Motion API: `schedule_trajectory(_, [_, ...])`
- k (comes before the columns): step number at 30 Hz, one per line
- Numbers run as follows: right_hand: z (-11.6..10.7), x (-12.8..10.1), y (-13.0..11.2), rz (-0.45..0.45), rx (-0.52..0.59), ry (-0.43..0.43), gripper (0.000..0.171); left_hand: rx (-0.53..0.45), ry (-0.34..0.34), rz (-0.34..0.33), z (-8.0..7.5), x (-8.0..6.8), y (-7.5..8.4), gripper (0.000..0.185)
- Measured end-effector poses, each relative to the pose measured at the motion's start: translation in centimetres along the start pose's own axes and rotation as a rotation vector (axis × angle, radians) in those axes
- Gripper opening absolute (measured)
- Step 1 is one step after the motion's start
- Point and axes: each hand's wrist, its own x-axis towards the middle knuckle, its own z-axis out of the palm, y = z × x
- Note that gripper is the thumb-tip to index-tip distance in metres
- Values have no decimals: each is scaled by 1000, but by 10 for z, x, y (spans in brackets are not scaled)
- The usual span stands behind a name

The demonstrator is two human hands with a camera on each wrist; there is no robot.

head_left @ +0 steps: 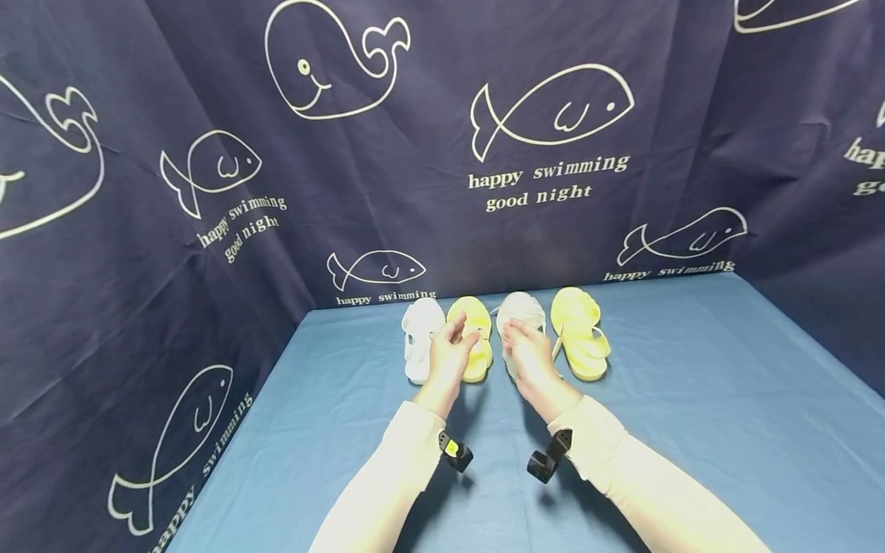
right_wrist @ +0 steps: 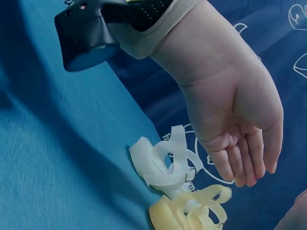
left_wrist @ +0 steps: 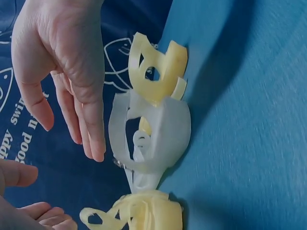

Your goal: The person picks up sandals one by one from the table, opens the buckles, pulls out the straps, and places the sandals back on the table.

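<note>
In the head view, white and yellow sandals alternate in a row along the back of the blue cloth. From the left come a white sandal [head_left: 416, 353], a yellow sandal [head_left: 478, 361], a second white sandal [head_left: 522, 306] and a second yellow sandal [head_left: 581, 338]. My left hand [head_left: 449, 353] is held up before the two left sandals, fingers relaxed and holding nothing. Over the second white sandal, partly hiding it, my right hand [head_left: 531, 361] is also bare, its fingers fairly straight. The palms face each other with a gap between. Ankle straps and small buckles show in the wrist views.
A dark blue cloth wall [head_left: 449, 230] printed with white fish and whales rises right behind the sandals and along the sides. Blue cloth [head_left: 691, 430] covers the surface. Each wrist wears a small black camera [head_left: 456, 452].
</note>
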Motion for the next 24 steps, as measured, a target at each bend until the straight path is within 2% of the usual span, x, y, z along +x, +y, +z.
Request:
schedule_trajectory(3, [4, 1, 2, 0, 10, -25, 47, -22, 37, 0, -4, 2, -1, 46])
schedule_trajectory(8, [10, 2, 8, -4, 5, -21, 48, -67, 40, -43, -13, 3, -3, 48])
schedule_trajectory(17, [22, 4, 20, -5, -16, -122, 56, -46, 47, -93, -20, 7, -15, 51])
schedule_trajectory(20, [25, 5, 25, 9, -44, -131, 58, -43, 57, -113, -21, 8, -19, 53])
schedule_trajectory(24, [27, 7, 30, 20, -73, -113, 59, -33, 34, -135, -22, 9, -22, 57])
